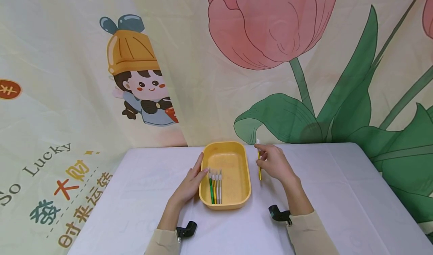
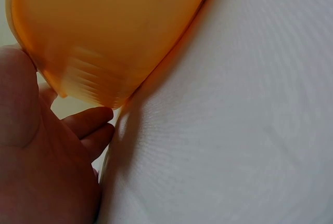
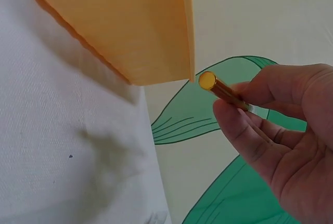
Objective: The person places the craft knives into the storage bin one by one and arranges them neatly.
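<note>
Gold-barrelled, pen-shaped tool (image 1: pixel 259 171), right of centre in the head view, pinched by right hand (image 1: pixel 276 164), thumb and fingers nearly together; left hand (image 1: pixel 190 181), thumb over rim, grips yellow tray (image 1: pixel 235 172)

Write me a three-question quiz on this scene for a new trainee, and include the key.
1. True or false: the left hand grips the yellow tray.
2. Choose: the slender tool in the right hand is mostly (a) green, (b) gold, (c) red.
3. Fill in: in the head view, the leftmost of the similar tools inside the tray is ____.

Key: 1 true; 2 b; 3 green.
</note>
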`<state>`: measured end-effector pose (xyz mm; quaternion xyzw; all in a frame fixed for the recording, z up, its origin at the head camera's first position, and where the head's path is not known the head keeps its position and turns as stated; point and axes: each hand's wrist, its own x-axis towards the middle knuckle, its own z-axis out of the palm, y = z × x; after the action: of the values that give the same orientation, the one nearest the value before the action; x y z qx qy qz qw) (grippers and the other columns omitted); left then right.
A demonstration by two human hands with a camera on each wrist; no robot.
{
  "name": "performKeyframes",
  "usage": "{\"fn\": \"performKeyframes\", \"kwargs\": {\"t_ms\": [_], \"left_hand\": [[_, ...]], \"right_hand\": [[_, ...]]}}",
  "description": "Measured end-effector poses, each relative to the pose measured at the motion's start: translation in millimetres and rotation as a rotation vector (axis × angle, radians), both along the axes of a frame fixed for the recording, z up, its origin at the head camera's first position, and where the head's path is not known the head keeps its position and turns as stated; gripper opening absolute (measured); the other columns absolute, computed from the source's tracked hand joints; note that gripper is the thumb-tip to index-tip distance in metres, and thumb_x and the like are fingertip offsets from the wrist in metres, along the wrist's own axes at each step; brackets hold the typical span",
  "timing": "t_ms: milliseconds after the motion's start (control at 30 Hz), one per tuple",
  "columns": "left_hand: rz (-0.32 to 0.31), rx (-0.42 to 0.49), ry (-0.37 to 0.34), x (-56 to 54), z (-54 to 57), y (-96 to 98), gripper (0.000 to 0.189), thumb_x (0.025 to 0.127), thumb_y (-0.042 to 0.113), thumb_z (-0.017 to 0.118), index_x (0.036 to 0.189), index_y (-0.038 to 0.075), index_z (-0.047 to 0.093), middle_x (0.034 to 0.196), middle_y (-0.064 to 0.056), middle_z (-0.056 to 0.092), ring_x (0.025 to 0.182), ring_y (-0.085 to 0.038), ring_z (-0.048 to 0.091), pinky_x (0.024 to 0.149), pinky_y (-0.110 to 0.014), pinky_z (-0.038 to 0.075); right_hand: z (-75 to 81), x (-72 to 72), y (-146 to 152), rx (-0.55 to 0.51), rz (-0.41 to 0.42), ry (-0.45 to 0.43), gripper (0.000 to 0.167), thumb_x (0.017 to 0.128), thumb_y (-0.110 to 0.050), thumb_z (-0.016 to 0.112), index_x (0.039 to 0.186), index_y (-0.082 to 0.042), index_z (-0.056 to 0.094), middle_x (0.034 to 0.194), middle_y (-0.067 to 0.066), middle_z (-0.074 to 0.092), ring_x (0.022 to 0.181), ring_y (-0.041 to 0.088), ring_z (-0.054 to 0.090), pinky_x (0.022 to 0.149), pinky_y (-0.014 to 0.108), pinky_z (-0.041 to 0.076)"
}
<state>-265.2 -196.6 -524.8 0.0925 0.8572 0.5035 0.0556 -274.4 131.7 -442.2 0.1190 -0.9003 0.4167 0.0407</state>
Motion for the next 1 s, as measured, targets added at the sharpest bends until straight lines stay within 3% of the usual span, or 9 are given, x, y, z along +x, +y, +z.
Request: {"fn": "performKeyframes", "kwargs": {"t_ms": [400, 1000], "left_hand": [[0.003, 0.000, -0.001, 0.9, 2.1, 1.2, 0.063, 0.112, 0.043, 0.042, 0.165, 0.048, 0.009, 0.171, 0.024, 0.014, 0.162, -0.009, 0.009, 0.131, -0.052, -0.010], [0.006, 0.006, -0.012, 2.3, 2.9, 1.4, 0.063, 0.112, 0.043, 0.043, 0.164, 0.049, 0.009, 0.171, 0.023, 0.015, 0.162, -0.010, 0.009, 0.131, -0.051, -0.010]], "right_hand": [[6.6, 4.8, -8, -0.028, 0.041, 0.076, 0.054, 0.087, 0.001, 0.074, 0.140, -0.005, 0.066, 0.102, 0.010, 0.065, 0.089, 0.020, 0.065, 0.068, 0.027, 0.058], [12.1, 11.3, -22, -0.036, 0.062, 0.071, 0.054, 0.088, 0.000, 0.076, 0.141, -0.006, 0.065, 0.102, 0.006, 0.065, 0.090, 0.019, 0.064, 0.070, 0.025, 0.058]]}}
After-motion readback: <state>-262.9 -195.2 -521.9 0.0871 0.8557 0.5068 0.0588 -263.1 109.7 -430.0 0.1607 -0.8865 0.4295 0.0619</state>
